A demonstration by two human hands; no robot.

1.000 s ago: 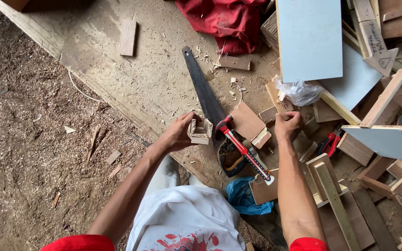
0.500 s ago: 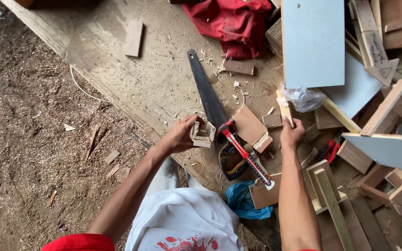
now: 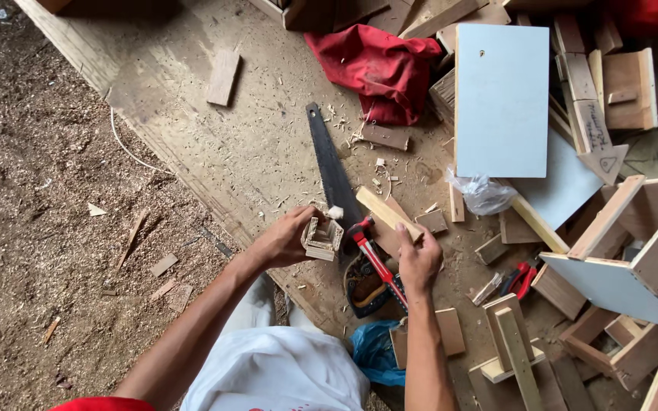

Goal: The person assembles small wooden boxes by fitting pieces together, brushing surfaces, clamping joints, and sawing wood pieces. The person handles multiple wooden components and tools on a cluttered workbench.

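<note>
A pale blue board [image 3: 501,99] is seen lying above a red cloth [image 3: 378,68] and a black saw [image 3: 332,173]. A wooden strip [image 3: 386,213] is gripped by the right hand [image 3: 419,262]; a small wooden frame [image 3: 323,238] is held by the left hand [image 3: 287,240], beside the saw.

Little open-topped wooden box frame [image 3: 322,239], pale slats nailed square, sits at about 9 o'clock from the short wooden strip [image 3: 388,214]. The strip's plain light wood, tilted, its far end pointing to 10 o'clock.
</note>
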